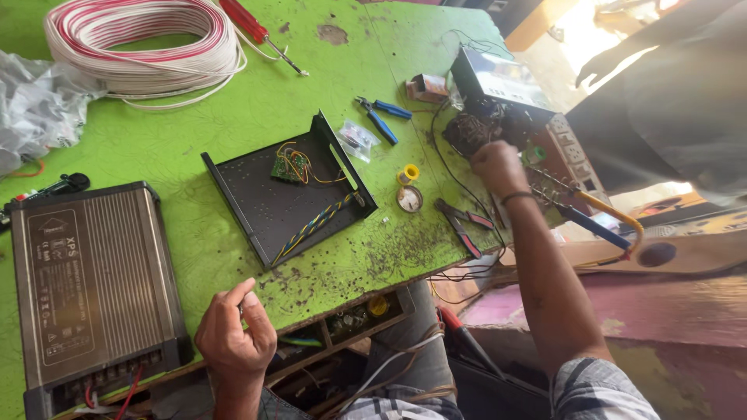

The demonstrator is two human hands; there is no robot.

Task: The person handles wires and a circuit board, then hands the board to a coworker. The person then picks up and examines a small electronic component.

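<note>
My right hand (498, 167) reaches across the green table (233, 132) to its far right edge. Its fingers are closed against a dark wired part (469, 131) that sits at the front of a black box device (498, 82). My left hand (233, 334) hovers over the near table edge, thumb and forefinger pinched together and the other fingers curled. Whether something tiny sits between them is not visible. An open black metal tray (257, 202) lies between the hands, holding a small green circuit board (289, 166) and twisted yellow-blue wires (315, 224).
A grey finned power supply (93, 288) lies at the left. Behind it are a red-white cable coil (144, 43) and a red screwdriver (253, 27). Blue pliers (379, 117), red-handled cutters (464, 224), a solder spool (408, 173) and a round tin (409, 199) lie nearby. Another person's arm (661, 47) is at the top right.
</note>
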